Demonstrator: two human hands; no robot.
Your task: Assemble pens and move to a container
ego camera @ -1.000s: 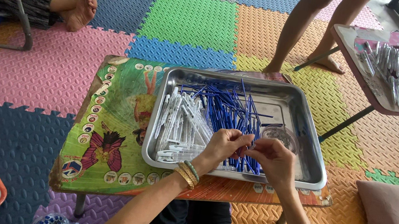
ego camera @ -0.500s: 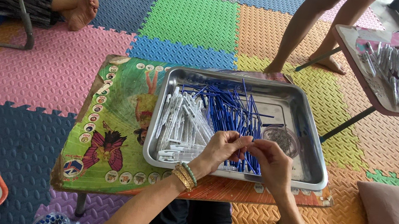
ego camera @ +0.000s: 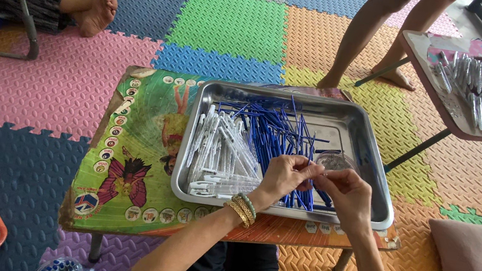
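Blue pen refills (ego camera: pixel 276 135) heaped in steel tray (ego camera: pixel 379 151).

Left hand (ego camera: pixel 281 175): raised, fingers curled, fingertips pinched toward the right hand.
Right hand (ego camera: pixel 348 194): close beside the left, fingertips pinched, nearly touching it.
Left wrist: bent slightly, bangles worn.
Forearms: both bare, reaching forward, converging.

Whatever the left hand (ego camera: pixel 282 177) and right hand (ego camera: pixel 344 192) pinch between them is too small to tell; the fingers cover part of the blue refills (ego camera: pixel 276 134), and the frame's edge crops both elbows
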